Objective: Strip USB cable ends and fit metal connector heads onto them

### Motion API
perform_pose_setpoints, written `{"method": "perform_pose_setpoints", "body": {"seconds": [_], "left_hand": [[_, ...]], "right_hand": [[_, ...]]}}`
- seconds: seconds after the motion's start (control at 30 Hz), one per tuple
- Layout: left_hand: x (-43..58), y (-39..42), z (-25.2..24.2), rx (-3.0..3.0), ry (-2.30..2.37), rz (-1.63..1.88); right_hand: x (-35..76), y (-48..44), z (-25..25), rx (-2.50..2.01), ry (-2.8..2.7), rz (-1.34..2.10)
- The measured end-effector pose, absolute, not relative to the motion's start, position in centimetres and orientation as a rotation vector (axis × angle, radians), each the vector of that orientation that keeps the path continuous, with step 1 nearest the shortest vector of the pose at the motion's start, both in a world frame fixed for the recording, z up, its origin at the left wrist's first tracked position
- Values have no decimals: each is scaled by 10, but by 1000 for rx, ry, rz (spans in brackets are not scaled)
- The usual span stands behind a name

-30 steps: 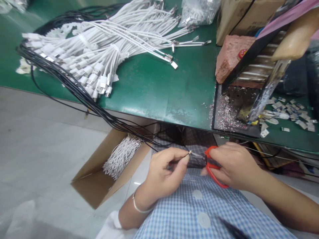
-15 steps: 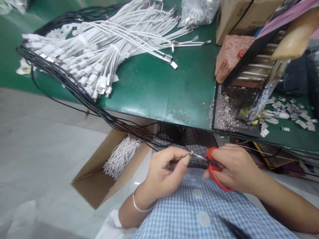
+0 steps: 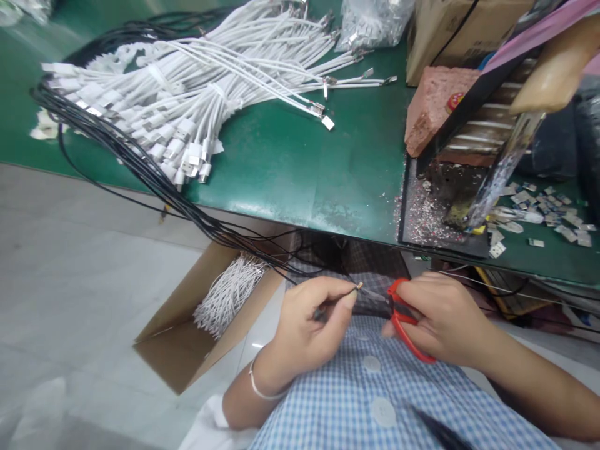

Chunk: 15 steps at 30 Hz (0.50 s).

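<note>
A thin black cable [image 3: 355, 290] ends in a small gold-coloured tip [image 3: 359, 285], which pokes out from the left hand [image 3: 316, 322]; thumb and forefinger pinch it just behind that tip. The right hand [image 3: 445, 312] is curled round the handles of red-handled metal scissors [image 3: 401, 331], blades pointing at the tip; whether they touch it, I cannot tell.

Beyond both hands runs the edge of a green table [image 3: 281, 169]. Ahead and left of the left hand lies a heap of white cables with metal-ended plugs [image 3: 187, 100], with a loose bundle of black cables [image 3: 154, 178] trailing from it across an open brown cardboard box [image 3: 164, 359]. Ahead of the right hand are a rough reddish brick [image 3: 434, 106] and scattered small silver plug pieces [image 3: 569, 215].

Compared with a second ago, right hand and scissors sit slightly farther from the left hand, which is almost unmoved.
</note>
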<state>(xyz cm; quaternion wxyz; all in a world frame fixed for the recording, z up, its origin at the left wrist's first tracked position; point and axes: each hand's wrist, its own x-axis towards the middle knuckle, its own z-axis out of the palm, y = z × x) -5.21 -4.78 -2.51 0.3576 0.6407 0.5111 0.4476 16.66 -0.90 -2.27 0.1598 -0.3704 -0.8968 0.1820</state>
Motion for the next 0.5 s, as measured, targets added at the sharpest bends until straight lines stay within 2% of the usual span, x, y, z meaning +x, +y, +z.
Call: {"method": "perform_pose_setpoints", "body": {"seconds": [0.5], "left_hand": [[-51, -47, -25, 1672, 1382, 1175]], "right_hand": [[164, -8, -22, -1082, -2600, 500]]}}
